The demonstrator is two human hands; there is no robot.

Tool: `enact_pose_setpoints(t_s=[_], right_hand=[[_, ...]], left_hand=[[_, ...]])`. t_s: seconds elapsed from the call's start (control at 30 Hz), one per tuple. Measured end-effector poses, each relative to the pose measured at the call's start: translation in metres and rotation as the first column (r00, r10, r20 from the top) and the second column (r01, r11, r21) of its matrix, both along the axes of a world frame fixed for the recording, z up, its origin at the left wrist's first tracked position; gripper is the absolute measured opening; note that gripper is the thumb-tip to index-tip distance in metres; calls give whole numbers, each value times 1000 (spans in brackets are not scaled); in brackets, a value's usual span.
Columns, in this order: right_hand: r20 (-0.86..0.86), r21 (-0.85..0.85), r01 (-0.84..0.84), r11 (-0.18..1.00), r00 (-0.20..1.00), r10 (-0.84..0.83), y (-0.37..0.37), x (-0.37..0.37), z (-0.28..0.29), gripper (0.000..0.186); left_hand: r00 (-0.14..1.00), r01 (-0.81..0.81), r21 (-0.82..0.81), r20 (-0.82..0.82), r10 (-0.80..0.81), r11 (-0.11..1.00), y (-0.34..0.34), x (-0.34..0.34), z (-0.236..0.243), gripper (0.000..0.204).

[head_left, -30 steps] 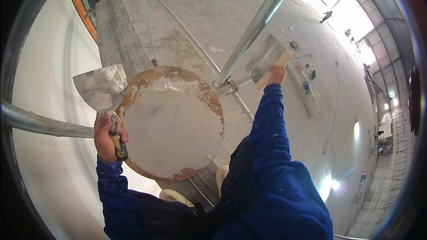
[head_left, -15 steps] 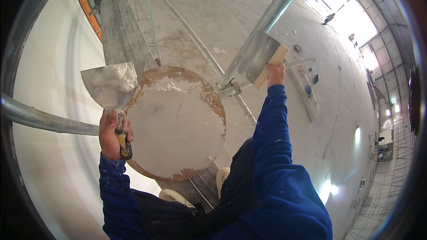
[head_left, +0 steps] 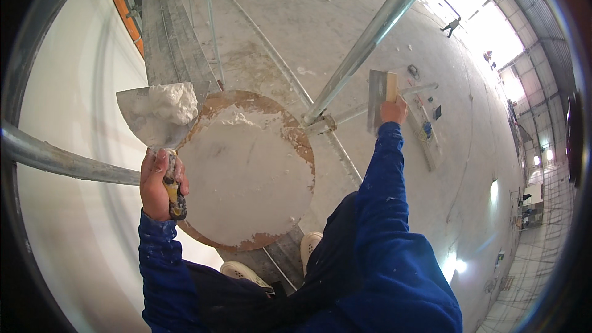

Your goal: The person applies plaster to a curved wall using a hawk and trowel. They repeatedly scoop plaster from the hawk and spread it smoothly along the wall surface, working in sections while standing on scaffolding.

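My left hand (head_left: 159,186) is closed round the dark, yellow-marked handle of a wide putty knife (head_left: 134,111). A thick lump of white plaster (head_left: 174,103) sits on its blade. In my right hand (head_left: 393,111) is a finishing trowel (head_left: 377,95), gripped by its pale wooden handle, its metal blade seen at a steep angle. Below and between my hands lies a round brown board (head_left: 288,114), mostly coated in smooth white plaster. The putty knife's blade overlaps the board's left edge in view; the trowel is held out to the right, beyond the scaffold pole.
Galvanised scaffold poles (head_left: 376,37) cross in front and right, joined by a clamp (head_left: 328,123). Another tube (head_left: 74,161) runs along the left before a pale curved wall (head_left: 68,92). Planks (head_left: 176,37) stretch ahead; my clogs (head_left: 246,273) rest on planking. Far off, a person (head_left: 452,26) stands on the floor.
The trowel has swung away to the right and turned more edge-on and upright, with my right hand shifting slightly right and down. The plaster-laden putty knife has moved slightly right.
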State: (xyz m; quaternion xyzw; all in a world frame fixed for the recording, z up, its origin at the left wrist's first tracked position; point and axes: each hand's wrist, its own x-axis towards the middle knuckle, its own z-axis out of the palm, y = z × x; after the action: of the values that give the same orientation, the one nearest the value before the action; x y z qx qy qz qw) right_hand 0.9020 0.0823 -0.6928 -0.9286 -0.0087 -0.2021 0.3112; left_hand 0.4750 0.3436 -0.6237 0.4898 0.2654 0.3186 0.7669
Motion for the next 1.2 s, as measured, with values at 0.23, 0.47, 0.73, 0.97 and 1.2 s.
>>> enact_pose_setpoints(t_s=[0.23, 0.47, 0.73, 0.97, 1.2], right_hand=[[231, -108, -214, 971, 945, 234, 8, -10, -1, 44], [5, -370, -319, 873, 938, 346, 16, -40, 47, 44], [154, -96, -363, 927, 915, 374, 20, -35, 36, 38], [12, -50, -193, 980, 981, 194, 13, -12, 8, 32], [-92, -63, -120, 991, 989, 114, 3, -7, -3, 28]], left_hand=[[1000, 21, -8, 14, -21, 1000, 1, -1, 2, 22], [1000, -18, -5, -5, 18, 1000, 1, 0, 0, 26], [999, 30, -30, 21, -30, 999, 0, -1, 3, 22], [998, 42, -30, 46, -40, 999, 3, -4, 1, 21], [1000, -7, 18, 0, 7, 1000, 1, 0, 1, 25]])
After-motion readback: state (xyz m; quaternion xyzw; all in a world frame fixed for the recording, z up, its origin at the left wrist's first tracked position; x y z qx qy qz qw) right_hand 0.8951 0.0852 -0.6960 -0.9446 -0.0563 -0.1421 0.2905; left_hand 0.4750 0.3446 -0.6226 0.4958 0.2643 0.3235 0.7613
